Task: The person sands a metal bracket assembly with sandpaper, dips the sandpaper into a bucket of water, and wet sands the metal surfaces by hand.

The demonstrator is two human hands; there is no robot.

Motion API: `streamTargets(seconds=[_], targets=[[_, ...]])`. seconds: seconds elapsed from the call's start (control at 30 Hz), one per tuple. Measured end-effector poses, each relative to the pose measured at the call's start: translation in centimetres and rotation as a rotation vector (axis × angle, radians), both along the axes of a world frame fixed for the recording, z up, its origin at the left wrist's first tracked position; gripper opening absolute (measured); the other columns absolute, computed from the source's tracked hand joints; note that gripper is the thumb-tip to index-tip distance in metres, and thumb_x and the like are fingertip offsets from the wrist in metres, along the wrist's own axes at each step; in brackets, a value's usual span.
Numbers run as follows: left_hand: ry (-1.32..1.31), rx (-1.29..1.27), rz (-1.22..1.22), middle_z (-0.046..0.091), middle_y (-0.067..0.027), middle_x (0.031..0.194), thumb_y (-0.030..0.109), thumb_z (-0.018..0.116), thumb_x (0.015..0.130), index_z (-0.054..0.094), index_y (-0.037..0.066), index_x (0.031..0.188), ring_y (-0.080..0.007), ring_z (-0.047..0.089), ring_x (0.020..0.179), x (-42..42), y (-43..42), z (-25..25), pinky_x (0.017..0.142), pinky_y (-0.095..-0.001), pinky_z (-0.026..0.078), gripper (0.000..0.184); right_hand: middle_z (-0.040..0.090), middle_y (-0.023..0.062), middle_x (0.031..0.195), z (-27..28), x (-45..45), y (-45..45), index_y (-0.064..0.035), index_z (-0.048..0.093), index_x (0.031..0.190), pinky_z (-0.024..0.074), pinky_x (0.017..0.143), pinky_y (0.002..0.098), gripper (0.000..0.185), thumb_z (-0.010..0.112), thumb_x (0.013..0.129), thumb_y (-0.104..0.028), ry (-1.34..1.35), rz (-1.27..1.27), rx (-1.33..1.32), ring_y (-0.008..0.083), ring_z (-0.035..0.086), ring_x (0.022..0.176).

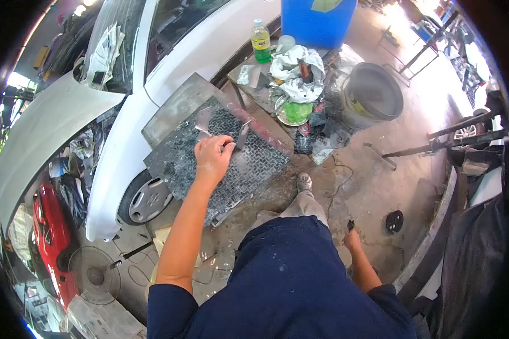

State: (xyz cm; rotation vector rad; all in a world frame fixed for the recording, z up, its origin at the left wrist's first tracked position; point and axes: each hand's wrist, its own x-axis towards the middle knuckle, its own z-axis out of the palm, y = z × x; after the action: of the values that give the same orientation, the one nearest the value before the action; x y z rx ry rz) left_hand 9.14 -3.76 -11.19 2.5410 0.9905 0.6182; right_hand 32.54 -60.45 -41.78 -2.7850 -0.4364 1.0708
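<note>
My left hand (214, 161) is closed over the textured metal plate (257, 161), its fingers pinching a flat grey scraper (242, 137) with a pale smear along its upper end. Another flat blade (202, 120) lies on the plate just beyond the knuckles, with a whitish strip beside it. Down at my right side, my right hand (352, 240) is closed on a small dark object (350, 225). Only its black tip shows, so its kind is unclear.
A white car (112, 164) with its hood raised stands at left. Beyond the plate, a low table (249, 96) holds a green-liquid bottle (261, 42) and crumpled white plastic. A bucket (373, 93) and blue drum (316, 25) are nearby. A black disc (394, 221) lies on the floor.
</note>
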Motion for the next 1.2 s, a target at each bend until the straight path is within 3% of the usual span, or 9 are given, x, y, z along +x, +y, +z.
streamTargets(seconds=[0.13,0.27,0.5,0.63,0.93,1.07,1.2], targets=[[0.051,-0.097,-0.208,0.070,-0.0088,0.101,0.013,0.071,0.085,0.072,0.010,0.101,-0.0309,0.064,0.101,-0.1,2.6,0.2,0.084,-0.0392,0.051,0.017,0.071,0.0267,0.093,4.3,-0.5,2.8,0.0048,0.061,0.106,0.0542,0.081,0.0498,0.026,0.051,0.093,-0.016,-0.010,-0.041,0.002,0.0417,0.071,0.095],[0.055,0.129,-0.297,0.068,-0.0061,0.104,0.007,0.068,0.085,0.071,0.010,0.101,-0.0277,0.065,0.105,-0.3,1.8,1.0,0.085,-0.0392,0.055,0.017,0.070,0.0284,0.097,5.8,-0.2,4.5,0.0047,0.060,0.108,0.0533,0.084,0.0518,0.027,0.051,0.093,-0.015,-0.026,-0.072,0.056,0.0453,0.069,0.097],[0.090,0.186,-0.382,0.069,-0.0070,0.110,0.007,0.067,0.085,0.069,0.008,0.104,-0.0289,0.066,0.105,-0.8,1.6,1.7,0.086,-0.0393,0.055,0.019,0.068,0.0307,0.099,4.9,0.6,3.4,0.0007,0.059,0.114,0.0514,0.083,0.0539,0.029,0.056,0.088,-0.013,-0.025,-0.067,0.064,0.0495,0.065,0.098],[0.093,0.147,-0.387,0.069,-0.0096,0.110,0.007,0.066,0.087,0.069,0.008,0.105,-0.0315,0.067,0.103,-0.6,1.8,1.8,0.086,-0.0400,0.055,0.018,0.069,0.0303,0.100,5.6,0.3,3.6,-0.0005,0.060,0.115,0.0516,0.084,0.0542,0.030,0.058,0.089,-0.015,-0.047,-0.078,0.033,0.0498,0.065,0.098],[0.140,0.097,-0.366,0.068,-0.0106,0.104,0.013,0.065,0.092,0.069,0.006,0.102,-0.0322,0.066,0.099,-0.1,2.2,2.2,0.084,-0.0406,0.054,0.013,0.072,0.0221,0.085,3.2,0.4,0.9,0.0011,0.058,0.117,0.0562,0.073,0.0469,0.031,0.050,0.092,-0.013,-0.034,-0.069,0.016,0.0382,0.073,0.083],[0.112,-0.054,-0.251,0.068,-0.0119,0.103,0.016,0.065,0.093,0.069,0.004,0.098,-0.0332,0.065,0.096,0.0,2.2,2.3,0.082,-0.0418,0.053,0.013,0.070,0.0271,0.087,4.3,2.1,1.1,0.0031,0.059,0.110,0.0538,0.074,0.0516,0.026,0.051,0.091,-0.014,-0.080,-0.067,0.100,0.0444,0.069,0.084],[0.151,0.018,-0.178,0.069,-0.0101,0.096,0.018,0.069,0.090,0.070,0.005,0.093,-0.0311,0.066,0.094,0.4,1.5,2.9,0.084,-0.0410,0.050,0.013,0.066,0.0330,0.092,8.0,5.6,4.9,0.0038,0.060,0.104,0.0501,0.079,0.0559,0.025,0.051,0.092,-0.016,-0.196,0.034,0.195,0.0508,0.064,0.092]])
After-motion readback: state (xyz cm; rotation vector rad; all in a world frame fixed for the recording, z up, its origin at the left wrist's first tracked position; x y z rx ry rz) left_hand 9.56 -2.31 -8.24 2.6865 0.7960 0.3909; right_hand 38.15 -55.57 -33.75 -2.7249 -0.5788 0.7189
